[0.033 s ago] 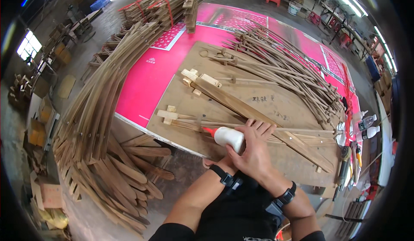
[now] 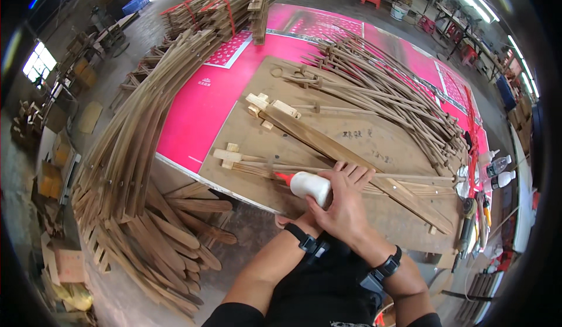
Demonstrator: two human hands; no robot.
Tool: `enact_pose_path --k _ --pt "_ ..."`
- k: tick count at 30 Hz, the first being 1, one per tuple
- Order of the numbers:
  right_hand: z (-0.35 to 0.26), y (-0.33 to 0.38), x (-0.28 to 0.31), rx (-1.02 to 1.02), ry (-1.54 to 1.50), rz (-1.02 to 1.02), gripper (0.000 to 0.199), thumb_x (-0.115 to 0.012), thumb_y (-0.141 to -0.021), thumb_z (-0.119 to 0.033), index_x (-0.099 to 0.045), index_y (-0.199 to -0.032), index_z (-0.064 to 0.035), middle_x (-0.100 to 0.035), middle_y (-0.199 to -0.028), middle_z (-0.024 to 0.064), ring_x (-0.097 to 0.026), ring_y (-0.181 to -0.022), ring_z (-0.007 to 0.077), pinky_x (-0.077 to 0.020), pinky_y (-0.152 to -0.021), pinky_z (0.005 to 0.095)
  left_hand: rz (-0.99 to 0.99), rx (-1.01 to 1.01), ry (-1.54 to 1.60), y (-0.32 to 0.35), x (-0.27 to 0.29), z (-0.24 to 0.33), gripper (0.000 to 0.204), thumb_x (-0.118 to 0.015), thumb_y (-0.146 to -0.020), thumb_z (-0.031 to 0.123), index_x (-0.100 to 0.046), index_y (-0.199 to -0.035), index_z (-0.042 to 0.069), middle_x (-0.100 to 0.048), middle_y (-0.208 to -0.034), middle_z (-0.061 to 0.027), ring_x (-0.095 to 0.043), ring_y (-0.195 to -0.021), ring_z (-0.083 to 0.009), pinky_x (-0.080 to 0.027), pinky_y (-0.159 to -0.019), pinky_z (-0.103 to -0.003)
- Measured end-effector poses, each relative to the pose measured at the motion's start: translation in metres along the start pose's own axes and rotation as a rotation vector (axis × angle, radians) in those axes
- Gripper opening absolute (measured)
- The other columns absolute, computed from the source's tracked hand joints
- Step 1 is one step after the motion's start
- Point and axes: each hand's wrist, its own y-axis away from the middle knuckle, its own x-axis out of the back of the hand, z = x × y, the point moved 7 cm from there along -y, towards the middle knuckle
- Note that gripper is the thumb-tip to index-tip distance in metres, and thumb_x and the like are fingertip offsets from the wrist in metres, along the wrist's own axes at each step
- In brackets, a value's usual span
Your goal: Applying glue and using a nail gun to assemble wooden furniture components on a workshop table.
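A white squeeze bottle (image 2: 310, 188) with a red tip lies tilted at the table's near edge, its tip pointing left over a bundle of thin wooden strips (image 2: 257, 168). My right hand (image 2: 345, 201) holds the bottle's base between thumb and palm, with its other fingers reaching over the strips. Below it my left hand (image 2: 285, 221) crosses under; its fingers are mostly hidden behind the bottle and the right hand. Beyond them, a long wooden slat (image 2: 333, 145) runs diagonally, its far end among pale wooden blocks (image 2: 257, 102).
Many thin rods with small knobs (image 2: 386, 87) are heaped on the board (image 2: 234, 134). Long curved slats (image 2: 146, 116) hang over the table's left side. Bottles (image 2: 500, 172) and a dark-handled tool (image 2: 466, 227) lie at the right edge.
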Motion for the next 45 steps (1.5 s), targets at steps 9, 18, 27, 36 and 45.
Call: enact_pose_path --k 9,18,27,36,45 --pt "0.005 -0.003 -0.006 -0.041 -0.003 0.001 0.058 -0.088 -0.081 -0.02 -0.062 -0.129 -0.0006 -0.068 -0.115 0.0258 -0.064 -0.113 0.0468 -0.0466 -0.106 0.0514 -0.092 0.154 0.04 0.003 0.004 0.005 0.058 -0.054 -0.1 0.026 -0.053 -0.158 0.018 -0.055 -0.16 -0.0033 -0.044 -0.151 -0.021 -0.021 -0.134 -0.047" --pt "0.001 -0.004 -0.003 -0.048 0.008 0.009 0.059 -0.088 -0.08 -0.021 -0.062 -0.129 -0.0015 -0.067 -0.118 0.0266 -0.062 -0.117 0.0484 -0.0404 -0.114 0.0537 0.001 0.07 -0.082 -0.003 0.017 0.008 0.057 -0.056 -0.096 0.027 -0.056 -0.151 0.012 -0.059 -0.144 -0.0054 -0.05 -0.137 -0.0227 -0.031 -0.123 -0.046" --pt "0.012 0.012 0.008 -0.057 -0.019 0.032 0.057 -0.088 -0.079 -0.024 -0.065 -0.125 -0.0005 -0.068 -0.116 0.027 -0.064 -0.114 0.0471 -0.0428 -0.112 0.0551 0.139 -0.065 0.063 -0.002 0.01 0.003 0.062 -0.061 -0.09 0.031 -0.057 -0.146 0.004 -0.061 -0.132 -0.0107 -0.057 -0.121 -0.0272 -0.042 -0.108 -0.045" --pt "0.08 0.095 0.068 -0.66 -1.488 0.3 0.073 -0.091 -0.081 -0.025 -0.058 -0.14 0.0012 -0.071 -0.123 0.0104 -0.069 -0.116 0.0239 -0.0543 -0.103 0.0373 0.373 -0.154 0.028 0.002 -0.008 -0.009 0.049 -0.068 -0.087 0.017 -0.065 -0.136 0.01 -0.07 -0.113 -0.005 -0.066 -0.102 -0.0258 -0.05 -0.091 -0.044" --pt "0.139 0.181 0.084 -0.662 -0.67 0.279 0.067 -0.095 -0.084 -0.019 -0.06 -0.139 -0.0036 -0.07 -0.126 0.0077 -0.069 -0.118 0.0208 -0.0565 -0.104 0.0386 0.2 -0.108 0.013 -0.009 -0.003 -0.003 0.025 -0.075 -0.091 0.013 -0.079 -0.116 0.014 -0.074 -0.103 -0.0045 -0.068 -0.099 -0.0273 -0.052 -0.086 -0.047"
